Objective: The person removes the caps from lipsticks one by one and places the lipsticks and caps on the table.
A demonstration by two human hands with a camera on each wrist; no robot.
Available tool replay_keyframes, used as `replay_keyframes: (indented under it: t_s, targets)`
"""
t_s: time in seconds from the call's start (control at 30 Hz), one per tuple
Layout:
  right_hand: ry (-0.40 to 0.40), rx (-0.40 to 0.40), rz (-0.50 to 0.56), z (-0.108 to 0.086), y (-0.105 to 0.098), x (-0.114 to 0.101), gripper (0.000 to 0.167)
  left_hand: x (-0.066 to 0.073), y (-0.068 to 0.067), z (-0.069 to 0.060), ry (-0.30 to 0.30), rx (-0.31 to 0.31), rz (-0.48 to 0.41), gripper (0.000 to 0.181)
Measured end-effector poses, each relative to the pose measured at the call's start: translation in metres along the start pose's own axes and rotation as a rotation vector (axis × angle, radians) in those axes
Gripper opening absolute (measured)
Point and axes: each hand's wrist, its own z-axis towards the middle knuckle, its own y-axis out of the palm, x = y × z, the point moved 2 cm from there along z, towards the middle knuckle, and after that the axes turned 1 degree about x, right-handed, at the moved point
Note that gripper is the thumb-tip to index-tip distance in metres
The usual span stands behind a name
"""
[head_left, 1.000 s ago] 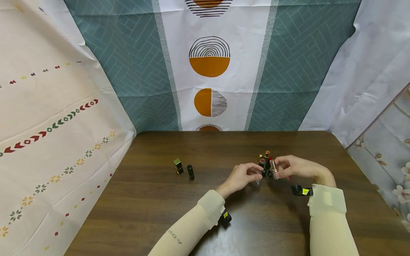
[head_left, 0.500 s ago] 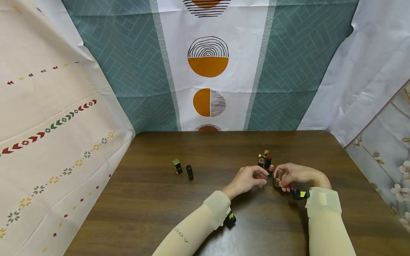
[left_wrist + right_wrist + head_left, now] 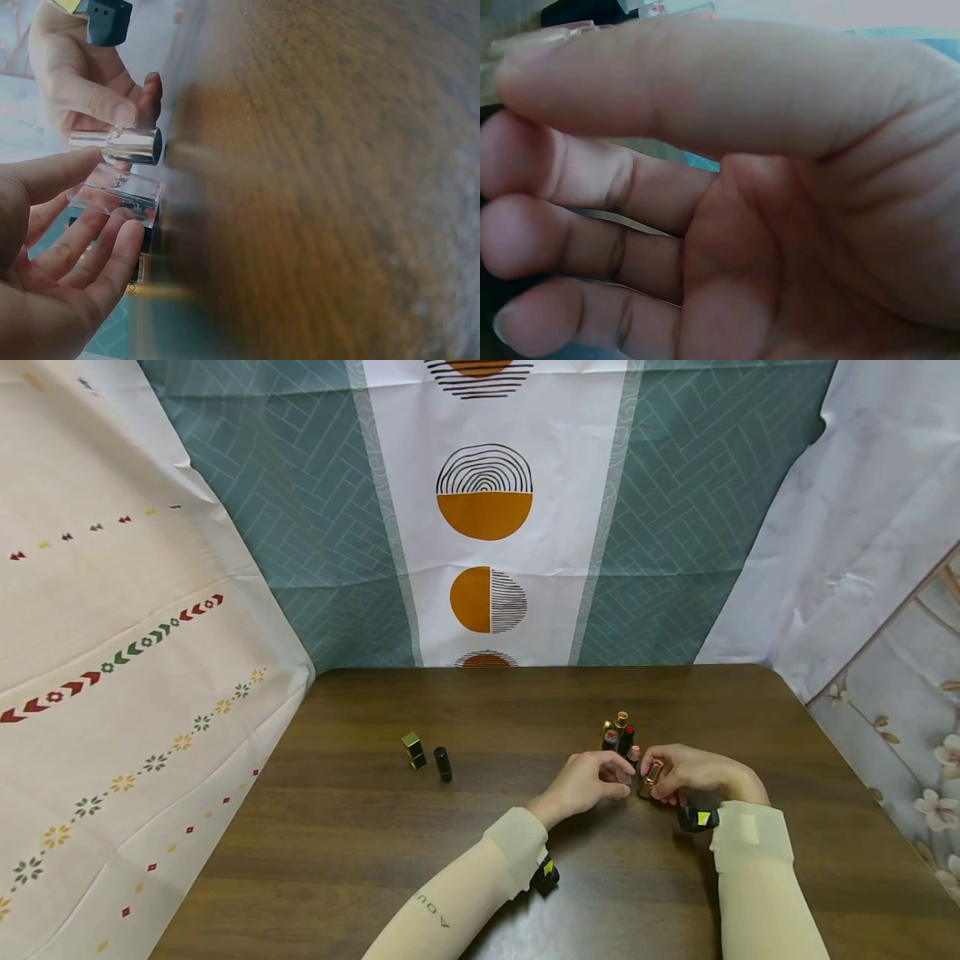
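Observation:
On the right half of the table, my left hand (image 3: 592, 783) grips a clear tube (image 3: 112, 196), with thumb and fingers on opposite sides of it. Close beside it, my right hand (image 3: 693, 772) pinches a shiny rose-gold tube (image 3: 652, 774) with a dark end; the left wrist view shows this metallic tube (image 3: 120, 145) between the two hands. Just behind the hands stands a cluster of several lipsticks, among them a red-topped one (image 3: 628, 735), a pink-topped one (image 3: 634, 753) and a gold-topped one (image 3: 622, 719). The right thumb hides most of the tube in the right wrist view.
A black and gold box-shaped item (image 3: 414, 750) and a black cylinder (image 3: 443, 765) stand apart on the left part of the brown table (image 3: 337, 860). Patterned cloths hang behind the table and at its sides.
My right hand has come down toward the table with the metallic tube, now in front of the cluster. The left hand has shifted right, closer to the right hand.

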Motion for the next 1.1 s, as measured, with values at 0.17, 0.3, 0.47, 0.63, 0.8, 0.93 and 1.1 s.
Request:
replay_keyframes:
  t_s: [0.17,0.3,0.47,0.63,0.8,0.93,1.1]
  targets:
    - [0.023,-0.002,-0.005,0.003,0.002,0.004,0.032,0.000,0.001,0.000,-0.013,-0.004,-0.018,0.025]
    - [0.049,0.004,-0.004,0.005,0.004,0.005,0.034,-0.001,0.002,0.000,-0.029,-0.002,-0.006,0.027]
    - [0.051,0.015,-0.006,0.007,0.006,0.004,0.032,-0.001,0.003,0.001,-0.063,0.025,0.004,0.030]
    - [0.058,0.033,-0.008,0.010,0.007,0.002,0.031,-0.002,0.004,0.003,-0.055,0.061,0.055,0.029]
    - [0.074,0.050,-0.023,0.012,0.007,0.001,0.033,-0.002,0.005,0.004,-0.037,0.081,0.121,0.028]
    - [0.075,0.058,-0.015,0.012,0.008,0.000,0.033,-0.002,0.006,0.005,-0.032,0.085,0.165,0.027]
    - [0.075,0.068,0.015,0.012,0.008,0.000,0.031,-0.001,0.006,0.005,-0.034,0.088,0.196,0.029]
